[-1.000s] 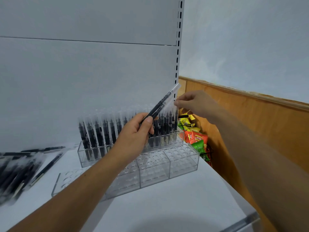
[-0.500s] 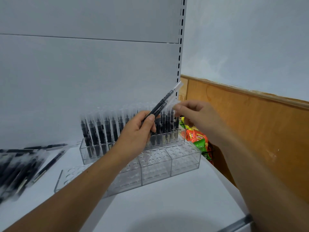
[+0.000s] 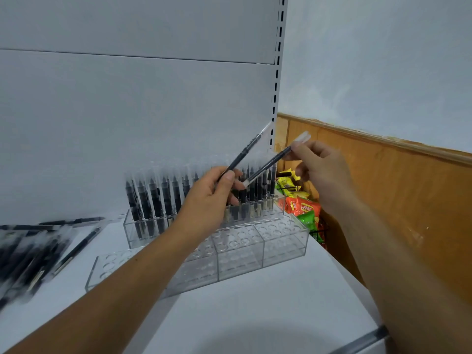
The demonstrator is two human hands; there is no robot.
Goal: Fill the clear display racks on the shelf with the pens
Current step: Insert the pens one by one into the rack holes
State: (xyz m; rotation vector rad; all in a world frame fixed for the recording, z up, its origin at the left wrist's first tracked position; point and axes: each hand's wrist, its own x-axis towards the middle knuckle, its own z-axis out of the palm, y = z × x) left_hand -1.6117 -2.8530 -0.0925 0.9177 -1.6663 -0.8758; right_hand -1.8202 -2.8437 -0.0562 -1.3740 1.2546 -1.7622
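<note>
Two clear racks stand on the white shelf (image 3: pixel 255 315). The rear rack (image 3: pixel 143 226) is packed with several upright black pens. The front rack (image 3: pixel 255 249) shows round holes with nothing in them. My left hand (image 3: pixel 209 203) grips a black pen (image 3: pixel 245 152) that slants up to the right, over the rear rack. My right hand (image 3: pixel 324 167) pinches a second black pen (image 3: pixel 268 164) near its clear cap, its tip pointing down-left towards my left hand. A pile of loose black pens (image 3: pixel 28 254) lies at the left.
The grey back panel rises behind the racks, with a slotted upright (image 3: pixel 277 80) at its right end. Beyond the shelf's right edge sits a wire basket of bright snack packets (image 3: pixel 304 208) against a wooden wall panel (image 3: pixel 396 190).
My right hand has pulled one pen away from the pair that my left hand held. It moved right and up with that pen. My left hand keeps the other pen.
</note>
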